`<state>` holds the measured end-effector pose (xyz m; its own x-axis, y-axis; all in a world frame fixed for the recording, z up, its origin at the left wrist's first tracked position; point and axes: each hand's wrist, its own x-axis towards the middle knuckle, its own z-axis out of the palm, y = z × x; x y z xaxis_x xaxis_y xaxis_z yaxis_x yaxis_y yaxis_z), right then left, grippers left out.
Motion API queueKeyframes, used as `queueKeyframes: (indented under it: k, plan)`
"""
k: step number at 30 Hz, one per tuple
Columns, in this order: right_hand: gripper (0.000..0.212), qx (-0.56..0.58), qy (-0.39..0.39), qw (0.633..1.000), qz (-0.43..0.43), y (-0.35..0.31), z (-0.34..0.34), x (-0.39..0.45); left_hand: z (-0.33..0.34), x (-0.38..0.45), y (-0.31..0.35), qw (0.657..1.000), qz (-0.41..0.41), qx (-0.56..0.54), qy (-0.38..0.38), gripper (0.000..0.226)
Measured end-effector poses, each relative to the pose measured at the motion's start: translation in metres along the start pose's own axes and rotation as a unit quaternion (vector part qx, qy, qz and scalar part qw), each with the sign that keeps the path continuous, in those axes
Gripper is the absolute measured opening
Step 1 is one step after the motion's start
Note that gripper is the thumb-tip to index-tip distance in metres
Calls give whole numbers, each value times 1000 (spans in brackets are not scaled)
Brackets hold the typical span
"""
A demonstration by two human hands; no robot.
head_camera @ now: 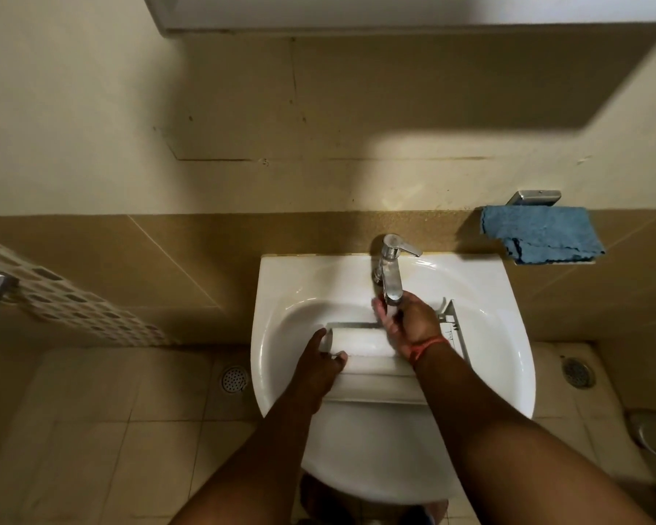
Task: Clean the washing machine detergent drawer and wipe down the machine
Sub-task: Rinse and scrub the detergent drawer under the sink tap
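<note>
A white detergent drawer (368, 348) lies across the basin of a white sink (281, 289), its front panel toward me. My left hand (320, 359) grips the drawer's left end, thumb on the front edge. My right hand (406, 322) is inside the drawer just under the chrome tap's (391, 272) spout, fingers spread and relaxed; whether it touches the drawer I cannot tell. A red thread band circles that wrist. Running water cannot be made out.
A blue cloth (538, 233) hangs on a metal wall holder to the right of the tap. Tan tiled wall behind. Floor drains (233, 379) sit left and right of the sink. A mosaic-tiled ledge runs along the left.
</note>
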<state>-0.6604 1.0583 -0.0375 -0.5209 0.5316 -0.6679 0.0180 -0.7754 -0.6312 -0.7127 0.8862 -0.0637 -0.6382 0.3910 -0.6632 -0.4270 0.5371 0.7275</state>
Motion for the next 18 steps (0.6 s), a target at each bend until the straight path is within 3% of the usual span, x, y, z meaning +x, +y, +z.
queueKeyframes:
  k: [1,3,5,6,7,9,10,11,13,14,16,17,18]
  plan:
    - [22,95,-25,995,29,-3,-2,-2,1,0,0,1000,0,-3,-1,69]
    - [26,94,-85,991,37,1,4,-9,1,0,-2,1000,4,-7,1,69]
    - [35,-155,-136,978,-11,14,11,-22,2,1,-4,1000,6,-10,2,71]
    - [36,-338,-150,927,-69,19,11,-26,1,1,-4,1000,6,-12,1,71]
    - [32,-512,-148,835,-140,21,5,-26,1,1,-4,1000,6,-14,1,70]
    - [28,-766,-105,588,-238,13,-14,-27,1,1,-4,1000,7,-11,0,68]
    - [35,-838,-59,490,-232,9,-23,-30,1,1,-5,1000,9,-11,0,68]
    - [42,-880,-15,426,-210,10,-27,-37,1,1,-5,1000,13,-14,1,68]
    - [44,-912,12,364,-188,26,-20,-57,1,2,-6,1000,17,-18,5,70]
    - [44,-913,-6,352,-208,39,-14,-67,1,2,-6,1000,11,-16,3,71]
    - [44,-868,-75,393,-293,59,-10,-76,2,3,-7,1000,4,-17,-4,71]
    - [41,-815,-88,469,-327,59,-14,-70,2,3,-7,1000,4,-22,-5,71]
    - [34,-727,-67,588,-348,51,-18,-59,2,3,-7,1000,5,-22,-3,69]
